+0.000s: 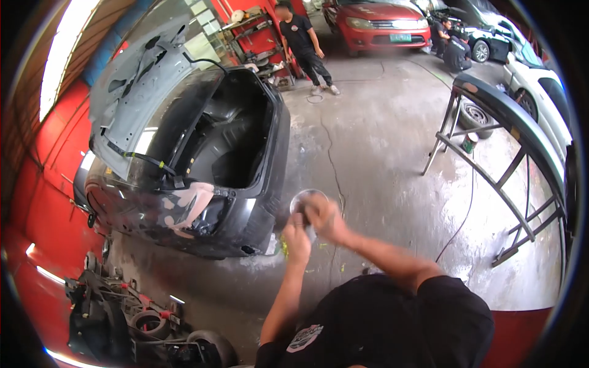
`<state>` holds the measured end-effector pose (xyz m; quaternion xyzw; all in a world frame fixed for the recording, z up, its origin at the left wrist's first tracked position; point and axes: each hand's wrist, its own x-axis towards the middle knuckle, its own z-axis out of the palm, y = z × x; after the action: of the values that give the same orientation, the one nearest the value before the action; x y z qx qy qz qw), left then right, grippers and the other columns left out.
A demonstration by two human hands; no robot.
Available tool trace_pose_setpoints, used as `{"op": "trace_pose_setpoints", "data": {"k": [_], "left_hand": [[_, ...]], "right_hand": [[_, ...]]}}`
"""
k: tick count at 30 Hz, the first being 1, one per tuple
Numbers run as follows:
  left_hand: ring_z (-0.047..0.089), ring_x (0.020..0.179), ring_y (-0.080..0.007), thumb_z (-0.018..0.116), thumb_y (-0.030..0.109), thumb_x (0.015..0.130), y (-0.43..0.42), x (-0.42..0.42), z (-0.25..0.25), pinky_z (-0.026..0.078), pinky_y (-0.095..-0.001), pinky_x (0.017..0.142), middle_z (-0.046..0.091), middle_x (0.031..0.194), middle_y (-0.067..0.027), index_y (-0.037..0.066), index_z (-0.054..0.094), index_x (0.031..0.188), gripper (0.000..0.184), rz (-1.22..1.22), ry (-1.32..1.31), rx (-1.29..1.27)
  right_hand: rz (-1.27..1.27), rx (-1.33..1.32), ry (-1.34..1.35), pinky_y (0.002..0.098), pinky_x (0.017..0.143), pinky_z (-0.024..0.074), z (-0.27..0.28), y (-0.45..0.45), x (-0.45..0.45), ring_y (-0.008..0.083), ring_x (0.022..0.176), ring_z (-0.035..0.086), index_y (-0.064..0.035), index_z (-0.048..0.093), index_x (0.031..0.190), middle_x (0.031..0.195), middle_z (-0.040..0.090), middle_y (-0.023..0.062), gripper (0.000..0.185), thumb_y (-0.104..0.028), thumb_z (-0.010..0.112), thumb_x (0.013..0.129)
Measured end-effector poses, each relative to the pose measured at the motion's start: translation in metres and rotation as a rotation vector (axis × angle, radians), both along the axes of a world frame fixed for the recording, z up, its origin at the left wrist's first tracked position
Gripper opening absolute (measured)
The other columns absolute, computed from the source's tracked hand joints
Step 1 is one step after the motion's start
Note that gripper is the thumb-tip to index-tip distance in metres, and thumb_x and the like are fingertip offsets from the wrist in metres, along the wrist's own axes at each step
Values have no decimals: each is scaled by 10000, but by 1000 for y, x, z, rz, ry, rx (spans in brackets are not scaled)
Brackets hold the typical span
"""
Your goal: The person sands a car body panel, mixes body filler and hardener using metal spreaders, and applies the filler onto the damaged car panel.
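Observation:
My left hand (297,240) is raised in front of me, its fingers closed. Just above and to the right of it is my right hand (326,218), also closed and blurred by motion. The two hands meet around something small and dark that I cannot make out. Behind the fingers shows the pale rim of a round thing (300,196), perhaps a container; its kind is hidden. Left of the hands stands a dark car body (245,211) with its trunk opening bare and its lid (138,92) raised. Patches of pinkish filler (195,202) mark its rear corner.
A bumper (521,116) rests on a metal stand (491,175) at the right, near a wheel (475,115) and a can (470,142). Hoses cross the wet floor. Car parts (101,319) lie lower left. One person (300,43) stands ahead; others crouch by cars.

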<state>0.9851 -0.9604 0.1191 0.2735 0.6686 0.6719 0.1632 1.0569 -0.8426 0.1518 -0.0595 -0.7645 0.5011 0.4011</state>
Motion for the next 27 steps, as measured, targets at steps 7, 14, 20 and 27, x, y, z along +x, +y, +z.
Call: {"op": "trace_pose_setpoints", "data": {"k": [7,14,20,27], "left_hand": [[527,1359,-291,335,480,1131,1,3,6,388,-397,1149,567,1460,-199,-97,457,1484,687,49,111,183],[536,1343,-282,283,604,1101,-1,0,1,413,-385,1135,546,1474,-215,-98,422,1507,823,0,-18,220],[603,1179,-200,317,551,1122,6,0,10,471,-316,1016,640,1321,-162,-77,509,1453,735,28,82,146],[608,1149,-197,400,426,1138,11,-5,-6,477,-329,983,654,1274,-141,-72,556,1416,591,66,21,207]], "right_hand": [[52,-46,-88,392,731,555,-21,1,14,269,807,696,36,648,1286,974,676,199,359,-84,596,952],[-11,-50,22,396,767,531,17,6,3,353,864,678,5,677,1258,983,658,217,354,13,575,919],[31,-32,36,384,704,519,0,-17,9,333,780,662,19,678,1229,938,645,206,315,-22,569,937],[39,-47,-2,406,756,535,-16,-30,17,363,821,663,15,669,1257,958,650,224,341,-40,580,932]]}}
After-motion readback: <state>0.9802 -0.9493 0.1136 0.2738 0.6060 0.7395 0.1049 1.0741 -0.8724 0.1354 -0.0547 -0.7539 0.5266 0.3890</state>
